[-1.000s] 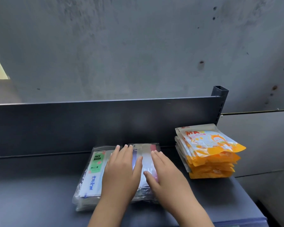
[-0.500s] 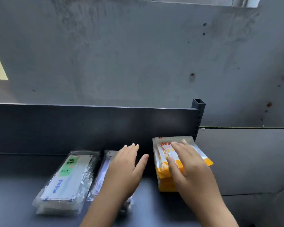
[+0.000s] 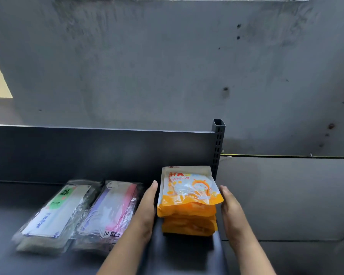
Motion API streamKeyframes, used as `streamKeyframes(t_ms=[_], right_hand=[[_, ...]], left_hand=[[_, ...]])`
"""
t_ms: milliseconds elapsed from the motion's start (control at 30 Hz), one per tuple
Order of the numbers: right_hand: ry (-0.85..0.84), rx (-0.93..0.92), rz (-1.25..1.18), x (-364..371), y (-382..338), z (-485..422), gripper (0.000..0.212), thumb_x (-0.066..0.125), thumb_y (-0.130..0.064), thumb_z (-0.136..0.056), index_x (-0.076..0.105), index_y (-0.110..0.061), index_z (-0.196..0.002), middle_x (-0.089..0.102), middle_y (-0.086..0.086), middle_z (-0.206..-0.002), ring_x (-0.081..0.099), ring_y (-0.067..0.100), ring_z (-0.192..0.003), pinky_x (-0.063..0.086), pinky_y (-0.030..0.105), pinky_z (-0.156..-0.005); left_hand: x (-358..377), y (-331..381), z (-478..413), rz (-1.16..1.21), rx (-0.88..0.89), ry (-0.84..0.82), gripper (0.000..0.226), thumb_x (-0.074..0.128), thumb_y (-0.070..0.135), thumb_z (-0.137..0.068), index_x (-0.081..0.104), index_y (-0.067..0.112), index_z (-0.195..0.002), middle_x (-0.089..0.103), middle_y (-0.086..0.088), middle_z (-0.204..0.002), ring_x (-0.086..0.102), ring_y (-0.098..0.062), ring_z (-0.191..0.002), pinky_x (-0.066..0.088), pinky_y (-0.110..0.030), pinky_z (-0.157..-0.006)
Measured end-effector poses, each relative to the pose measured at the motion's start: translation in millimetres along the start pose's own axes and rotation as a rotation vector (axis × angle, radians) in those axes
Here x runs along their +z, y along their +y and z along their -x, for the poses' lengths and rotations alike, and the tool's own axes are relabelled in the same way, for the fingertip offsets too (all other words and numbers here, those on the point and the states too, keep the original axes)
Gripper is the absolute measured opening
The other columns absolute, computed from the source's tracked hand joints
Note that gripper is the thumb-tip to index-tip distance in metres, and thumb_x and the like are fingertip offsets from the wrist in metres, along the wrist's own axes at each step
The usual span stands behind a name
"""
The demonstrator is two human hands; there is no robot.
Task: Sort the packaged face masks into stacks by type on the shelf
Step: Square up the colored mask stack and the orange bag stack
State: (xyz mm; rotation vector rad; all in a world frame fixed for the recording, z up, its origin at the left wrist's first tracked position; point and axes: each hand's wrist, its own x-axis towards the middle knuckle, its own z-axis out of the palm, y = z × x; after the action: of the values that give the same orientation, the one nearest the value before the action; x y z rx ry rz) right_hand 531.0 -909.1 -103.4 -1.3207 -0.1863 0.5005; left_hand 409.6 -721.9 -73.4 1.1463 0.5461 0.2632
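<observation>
Three stacks of packaged face masks lie side by side on a dark shelf [image 3: 18, 199]. On the left is a clear-wrapped stack with a green "FACE MASK" label [image 3: 54, 213]. A clear-wrapped stack of purple, white and pink masks [image 3: 109, 211] lies in the middle. At the right end stands a taller stack of orange pouches [image 3: 189, 201]. My left hand [image 3: 147, 211] is flat against that stack's left side, fingers straight. On the opposite side my right hand [image 3: 230, 211] is held the same way. Neither hand grips a pack.
A dark back panel [image 3: 87, 151] runs behind the stacks. A perforated upright post [image 3: 218, 143] marks the shelf's right end, just behind the orange stack. Beyond it is a grey concrete wall [image 3: 167, 66].
Both hands left the clear-wrapped packs, which now lie as two separate stacks. My right hand slid off the top of the orange stack, and both hands now flank its sides.
</observation>
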Motion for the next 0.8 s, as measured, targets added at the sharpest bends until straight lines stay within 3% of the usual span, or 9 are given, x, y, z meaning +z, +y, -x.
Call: streamKeyframes(t_ms=[67,133,267,367,433,500,600,800], right_hand=[[-0.073,0.083,-0.059,11.8,1.9,4.4,0.057,0.043,-0.062,-0.100,0.069,-0.022,-0.131,0.072,0.009,-0.130,0.067,0.029,-0.123,0.046,0.056,-0.112],[-0.083,0.095,-0.038,22.0,1.9,7.8,0.052,0.038,-0.056,-0.104,0.071,-0.024,-0.127,0.076,0.008,-0.122,0.073,0.028,-0.113,0.052,0.055,-0.105],[-0.061,0.107,-0.094,30.0,3.3,5.8,0.054,0.035,-0.057,-0.105,0.071,-0.024,-0.129,0.076,0.009,-0.123,0.073,0.030,-0.113,0.052,0.057,-0.105],[-0.059,0.128,-0.113,33.9,6.2,5.2,0.060,0.030,-0.062,-0.104,0.069,-0.025,-0.130,0.076,0.008,-0.123,0.072,0.030,-0.114,0.051,0.057,-0.107],[-0.064,0.107,-0.074,38.0,9.2,5.5,0.055,0.038,-0.060,-0.102,0.069,-0.025,-0.131,0.076,0.007,-0.123,0.072,0.030,-0.113,0.051,0.058,-0.105],[-0.058,0.106,-0.066,43.6,12.8,6.8,0.058,0.047,-0.067,-0.093,0.071,-0.028,-0.128,0.077,0.008,-0.121,0.073,0.031,-0.112,0.052,0.062,-0.103],[-0.056,0.115,-0.077,51.6,16.8,9.2,0.069,0.044,-0.075,-0.081,0.071,-0.030,-0.126,0.078,0.007,-0.118,0.074,0.032,-0.109,0.052,0.066,-0.099],[-0.017,0.138,-0.172,53.9,17.2,7.8,0.068,0.023,-0.069,-0.100,0.069,-0.026,-0.125,0.079,0.008,-0.115,0.076,0.029,-0.103,0.058,0.054,-0.094]], left_hand=[[1.4,-5.1,-2.4,0.010,-0.031,-0.067,0.066,0.032,0.061,-0.106,0.072,0.015,-0.131,0.078,-0.013,-0.122,0.076,-0.025,-0.110,0.061,-0.034,-0.085],[0.9,-6.3,-3.3,-0.012,-0.022,-0.075,0.064,0.034,0.063,-0.105,0.071,0.020,-0.134,0.076,-0.013,-0.127,0.074,-0.028,-0.116,0.058,-0.042,-0.096],[-1.6,-13.5,-8.2,-0.044,-0.034,-0.072,0.064,0.048,0.071,-0.098,0.064,0.027,-0.142,0.072,-0.011,-0.135,0.069,-0.032,-0.125,0.049,-0.055,-0.113],[-10.9,-19.3,-13.1,-0.034,-0.048,-0.068,0.063,0.050,0.072,-0.095,0.064,0.030,-0.141,0.074,-0.010,-0.133,0.070,-0.032,-0.123,0.050,-0.056,-0.112],[-16.9,-22.5,-13.5,-0.054,-0.041,-0.037,0.059,0.050,0.068,-0.097,0.065,0.030,-0.139,0.076,-0.009,-0.129,0.072,-0.031,-0.119,0.051,-0.056,-0.110],[-22.3,-22.9,-12.6,-0.063,-0.025,-0.019,0.057,0.051,0.065,-0.097,0.066,0.029,-0.138,0.077,-0.008,-0.126,0.074,-0.031,-0.116,0.053,-0.056,-0.108],[-30.6,-21.5,-14.1,-0.073,-0.018,-0.016,0.055,0.053,0.064,-0.097,0.067,0.031,-0.137,0.077,-0.008,-0.126,0.074,-0.031,-0.115,0.055,-0.056,-0.106],[-31.6,-13.7,-14.6,-0.036,-0.047,-0.013,0.054,0.045,0.064,-0.101,0.071,0.028,-0.131,0.080,-0.009,-0.117,0.078,-0.030,-0.105,0.063,-0.049,-0.093]])
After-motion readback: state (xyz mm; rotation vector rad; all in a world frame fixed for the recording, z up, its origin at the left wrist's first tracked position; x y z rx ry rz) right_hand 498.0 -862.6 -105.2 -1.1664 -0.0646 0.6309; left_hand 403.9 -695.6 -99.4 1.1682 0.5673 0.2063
